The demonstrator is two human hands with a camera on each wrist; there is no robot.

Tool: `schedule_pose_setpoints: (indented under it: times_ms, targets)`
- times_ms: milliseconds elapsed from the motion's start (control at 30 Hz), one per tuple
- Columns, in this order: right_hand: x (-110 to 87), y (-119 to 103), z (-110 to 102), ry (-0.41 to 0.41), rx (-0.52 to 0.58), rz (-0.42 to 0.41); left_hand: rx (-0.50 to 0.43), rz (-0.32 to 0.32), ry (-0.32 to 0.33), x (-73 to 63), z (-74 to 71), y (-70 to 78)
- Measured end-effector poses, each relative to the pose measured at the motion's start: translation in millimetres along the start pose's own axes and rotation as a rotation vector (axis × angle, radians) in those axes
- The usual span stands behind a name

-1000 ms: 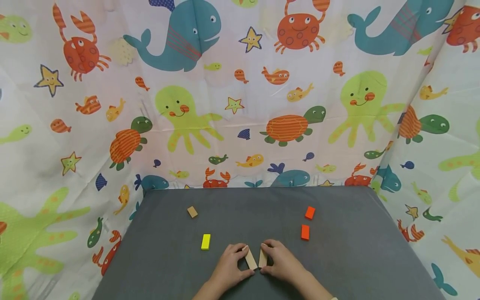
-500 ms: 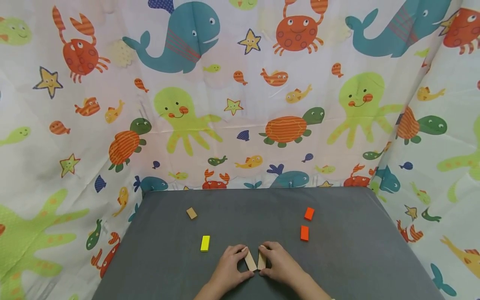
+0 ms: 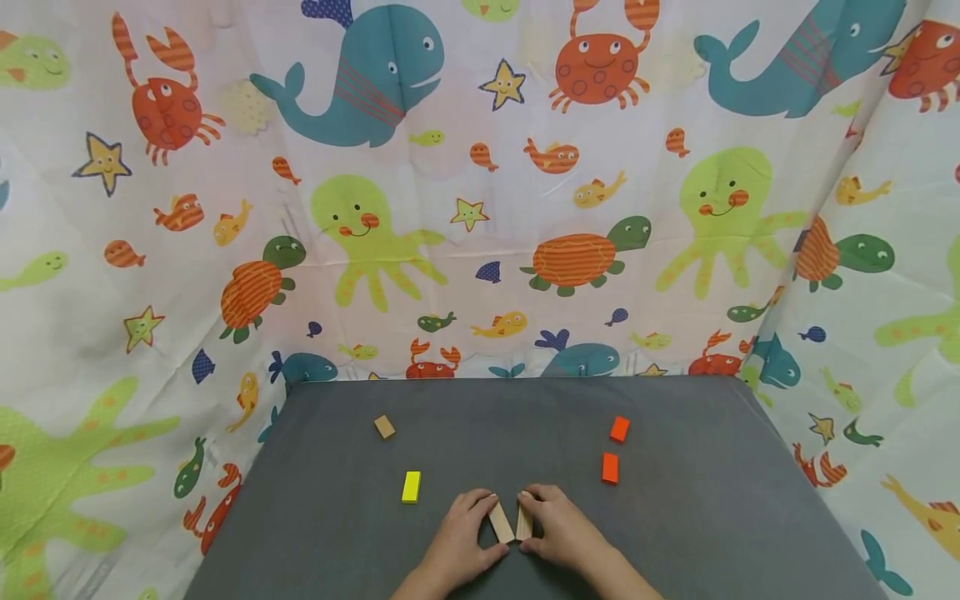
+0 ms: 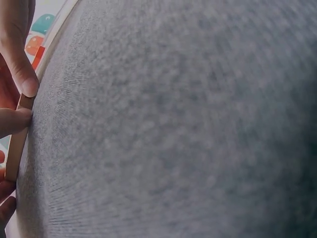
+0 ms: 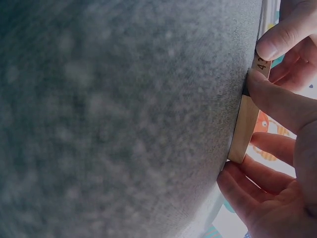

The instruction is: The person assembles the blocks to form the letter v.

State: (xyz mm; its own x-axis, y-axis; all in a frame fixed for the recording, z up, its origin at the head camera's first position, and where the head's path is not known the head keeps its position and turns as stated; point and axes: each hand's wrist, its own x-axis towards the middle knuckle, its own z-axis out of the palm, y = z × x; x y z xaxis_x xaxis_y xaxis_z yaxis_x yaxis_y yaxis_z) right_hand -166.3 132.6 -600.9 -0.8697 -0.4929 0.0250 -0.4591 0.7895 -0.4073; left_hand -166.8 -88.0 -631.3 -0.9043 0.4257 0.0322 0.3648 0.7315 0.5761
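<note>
Two plain wooden blocks stand near the front middle of the grey table, tilted toward each other in a V that narrows at the near end. My left hand pinches the left wooden block between thumb and fingers at its two ends. In the same way my right hand holds the right wooden block. The right wrist view shows the right block's long side low against the cloth, and printed digits on the end of the left block. Both thumbs nearly meet where the blocks come together.
A yellow block lies left of the hands, with a plain wooden block behind it. Two orange-red blocks lie at the right, one behind the other. A curtain printed with sea animals hangs behind the grey table.
</note>
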Motion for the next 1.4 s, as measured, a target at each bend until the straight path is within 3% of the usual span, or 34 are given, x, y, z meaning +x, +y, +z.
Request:
schedule_pose_setpoints:
  times_ms: [400, 600, 867, 1133, 1400]
  targets:
    - [2.5, -1, -1, -0.054, 0.013, 0.031, -0.008, 0.022, 0.008, -4.7, 3.8, -5.9]
    - [2.4, -1, 0, -0.057, 0.009, 0.040, 0.061, 0.097, 0.016, -11.4, 3.6, -4.2]
    - [0.0, 2, 0, -0.043, 0.019, 0.030, 0.132, 0.210, -0.062, -21.8, 0.3, 7.5]
    - [-0.7, 2, -2, -0.047, 0.020, 0.032, 0.124, 0.192, -0.098, -23.0, 2.1, 11.1]
    - [-1.3, 3, -2, -0.050, 0.028, 0.036, 0.141, 0.220, -0.124, -24.7, 4.9, 12.5]
